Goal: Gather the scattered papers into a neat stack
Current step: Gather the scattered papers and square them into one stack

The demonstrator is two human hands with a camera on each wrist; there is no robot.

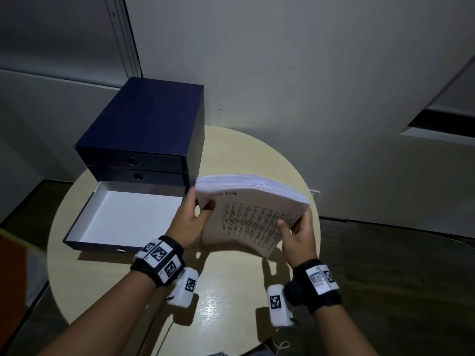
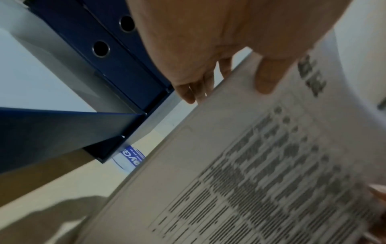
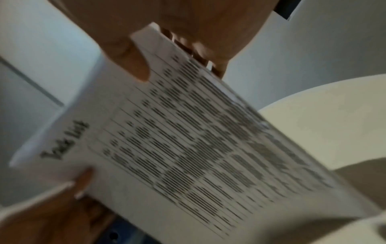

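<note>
A thick stack of printed papers (image 1: pixel 250 214) is held tilted above the round table, its top sheet covered in rows of text. My left hand (image 1: pixel 191 219) grips the stack's left edge, thumb on the top sheet and fingers behind. My right hand (image 1: pixel 299 232) grips the right edge the same way. The left wrist view shows my left hand (image 2: pixel 219 54) with its thumb pressed on the papers (image 2: pixel 261 165). In the right wrist view my right hand (image 3: pixel 158 38) pinches the papers (image 3: pixel 188 140) between thumb and fingers, and the other hand's thumb shows at the lower left.
A dark blue drawer box (image 1: pixel 144 129) stands at the table's back left, its bottom drawer (image 1: pixel 84 237) pulled out and white inside. The round beige table (image 1: pixel 226 304) meets a white wall behind. Dark floor lies to the right.
</note>
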